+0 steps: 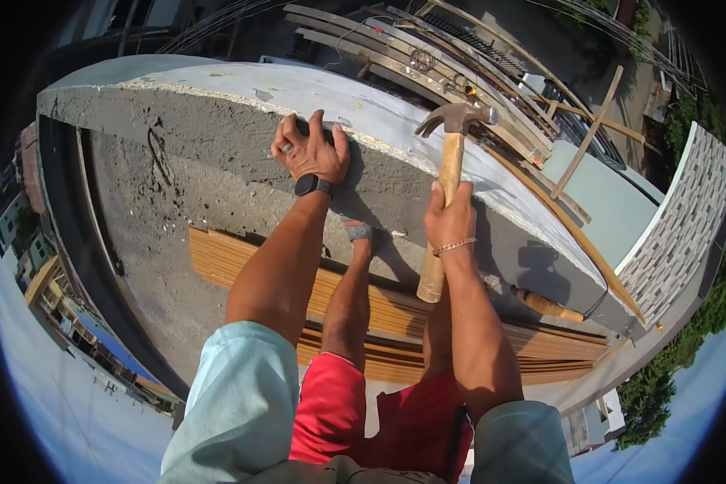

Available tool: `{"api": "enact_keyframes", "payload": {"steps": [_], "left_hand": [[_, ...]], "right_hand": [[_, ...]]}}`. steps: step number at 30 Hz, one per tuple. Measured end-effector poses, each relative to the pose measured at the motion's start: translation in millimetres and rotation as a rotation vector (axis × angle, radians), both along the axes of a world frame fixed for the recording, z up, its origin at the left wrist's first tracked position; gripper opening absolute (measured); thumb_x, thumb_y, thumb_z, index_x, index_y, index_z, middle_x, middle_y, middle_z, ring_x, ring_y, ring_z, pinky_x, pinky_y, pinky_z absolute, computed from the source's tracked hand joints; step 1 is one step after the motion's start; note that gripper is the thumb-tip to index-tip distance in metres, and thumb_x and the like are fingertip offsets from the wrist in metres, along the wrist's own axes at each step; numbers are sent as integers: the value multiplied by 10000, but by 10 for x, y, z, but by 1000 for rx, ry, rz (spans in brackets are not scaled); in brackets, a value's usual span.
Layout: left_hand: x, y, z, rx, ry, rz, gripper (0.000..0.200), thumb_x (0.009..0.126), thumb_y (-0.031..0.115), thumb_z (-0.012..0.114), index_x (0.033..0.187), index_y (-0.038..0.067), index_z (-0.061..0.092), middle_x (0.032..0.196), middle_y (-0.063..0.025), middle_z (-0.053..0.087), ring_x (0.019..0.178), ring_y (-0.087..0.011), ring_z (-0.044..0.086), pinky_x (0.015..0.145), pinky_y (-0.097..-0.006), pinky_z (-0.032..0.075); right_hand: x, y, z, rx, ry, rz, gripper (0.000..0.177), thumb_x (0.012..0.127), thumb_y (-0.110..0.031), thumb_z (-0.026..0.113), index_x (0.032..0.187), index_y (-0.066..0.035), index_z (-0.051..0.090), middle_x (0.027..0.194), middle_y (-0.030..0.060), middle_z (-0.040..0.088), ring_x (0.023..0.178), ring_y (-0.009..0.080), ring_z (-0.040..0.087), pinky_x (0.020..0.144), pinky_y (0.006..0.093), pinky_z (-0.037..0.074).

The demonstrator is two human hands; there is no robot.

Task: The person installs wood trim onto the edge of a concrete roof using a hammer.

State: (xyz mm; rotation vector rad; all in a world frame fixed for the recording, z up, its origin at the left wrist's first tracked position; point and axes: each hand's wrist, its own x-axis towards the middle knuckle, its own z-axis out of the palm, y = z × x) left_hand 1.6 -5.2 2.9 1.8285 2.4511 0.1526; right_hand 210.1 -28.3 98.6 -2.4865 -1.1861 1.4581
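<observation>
My right hand is wrapped round the wooden handle of a claw hammer. The hammer's steel head points away from me, over the pale outer edge of a concrete ledge. On that ledge's rough rim lies my left hand, fingers spread and bent over the edge, with a ring and a dark watch on that arm. A dark patch shows between its fingers. To the right, a tool with a wooden handle lies on the grey concrete.
Brown slatted panels lie on the floor by my feet, one in a grey sandal. Beyond the ledge, lower down, are stacked timber planks. A wall with brick-pattern cladding curves at the right. Rubble bits dot the concrete at left.
</observation>
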Motion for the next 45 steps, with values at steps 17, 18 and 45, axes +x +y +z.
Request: {"api": "enact_keyframes", "payload": {"steps": [17,18,45], "left_hand": [[2,-7,-24,-10,18,-3,418,825,400,525,1170,174,594,1271,-137,311,1256,-330,249,1019,-538,155],[10,50,-27,-13,35,-6,417,827,401,523,1171,178,594,1269,-134,311,1256,-330,250,1020,-538,154],[-74,30,-127,-38,117,-20,448,898,484,414,1236,223,547,1340,-184,352,1303,-300,251,1051,-520,118]], "right_hand": [[5,64,-136,56,-55,213,328,913,-301,554,933,9,446,700,249,602,596,366,620,576,439,489],[-4,83,-128,129,-123,260,319,914,-294,558,926,6,451,683,225,602,539,318,623,540,412,489],[2231,869,-592,-324,124,-120,366,929,-343,510,901,21,529,658,91,572,481,179,558,455,337,484]]}}
